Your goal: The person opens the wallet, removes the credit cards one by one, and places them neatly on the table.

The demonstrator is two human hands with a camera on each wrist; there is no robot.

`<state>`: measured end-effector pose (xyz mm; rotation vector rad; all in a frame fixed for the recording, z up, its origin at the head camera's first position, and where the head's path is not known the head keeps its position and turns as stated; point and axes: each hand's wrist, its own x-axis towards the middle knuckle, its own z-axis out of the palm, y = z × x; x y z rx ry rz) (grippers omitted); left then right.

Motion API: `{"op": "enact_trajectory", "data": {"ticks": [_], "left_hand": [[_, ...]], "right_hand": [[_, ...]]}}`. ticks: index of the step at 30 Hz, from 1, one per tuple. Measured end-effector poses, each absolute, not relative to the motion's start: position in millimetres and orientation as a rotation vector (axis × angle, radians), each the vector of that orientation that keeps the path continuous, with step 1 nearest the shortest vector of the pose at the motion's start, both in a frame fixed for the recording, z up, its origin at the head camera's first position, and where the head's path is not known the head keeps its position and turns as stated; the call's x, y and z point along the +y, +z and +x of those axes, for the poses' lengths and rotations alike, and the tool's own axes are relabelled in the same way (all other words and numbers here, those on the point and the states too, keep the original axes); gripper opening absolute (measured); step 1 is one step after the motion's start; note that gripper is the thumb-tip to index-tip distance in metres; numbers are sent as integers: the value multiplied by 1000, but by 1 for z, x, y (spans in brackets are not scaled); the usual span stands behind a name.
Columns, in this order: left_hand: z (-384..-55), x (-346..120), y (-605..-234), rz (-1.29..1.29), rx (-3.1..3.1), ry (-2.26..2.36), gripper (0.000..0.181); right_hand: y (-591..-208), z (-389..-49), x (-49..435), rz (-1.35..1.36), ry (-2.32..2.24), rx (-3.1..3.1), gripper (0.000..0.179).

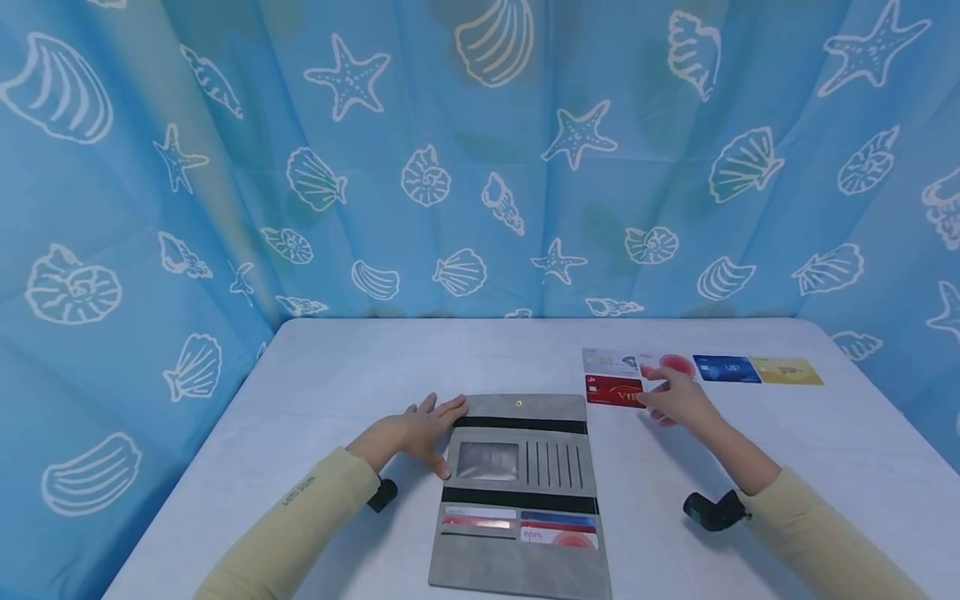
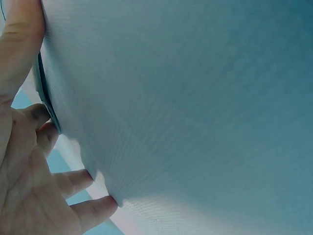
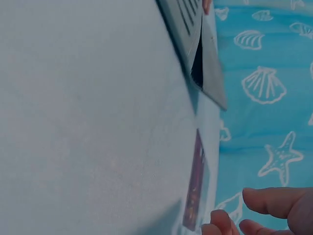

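An unfolded grey wallet [image 1: 517,571] lies on the table, several cards in its lower slots, including a white one [image 1: 558,537] with a red circle. My left hand [image 1: 422,433] rests at its upper left edge, fingers spread and thumb on the border. On the right, my right hand [image 1: 681,400] hovers over loose cards, thumb and fingers apart. Its fingertips overlap a red VIP card [image 1: 609,391] and a white card with a red circle [image 1: 678,365]. A silver card [image 1: 606,362] lies above the red one. Nothing shows between the fingers [image 3: 271,201] in the right wrist view.
A blue VIP card [image 1: 726,369] and a gold card [image 1: 787,371] continue the row to the right. The white table [image 1: 360,358] ends at a blue curtain [image 1: 405,225] printed with shells and starfish. Black devices [image 1: 712,510] are worn at both wrists.
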<state>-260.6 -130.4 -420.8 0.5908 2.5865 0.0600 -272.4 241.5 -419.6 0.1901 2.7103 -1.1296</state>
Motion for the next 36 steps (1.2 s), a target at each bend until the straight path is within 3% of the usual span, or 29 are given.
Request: {"op": "enact_trajectory", "data": {"ticks": [14,29,36], "left_hand": [[-262,-130,-420,599,2579,36,106],[-262,-130,-420,615,2583,34,104],[-262,-129,-420,594,2589,25,106]], "right_hand": [[-404,-215,218,-6,-1234,2679,42],[-413,-179,182,-96,-1153,2551,22],[-418,-163,171,-238,-983,2422,22]]}}
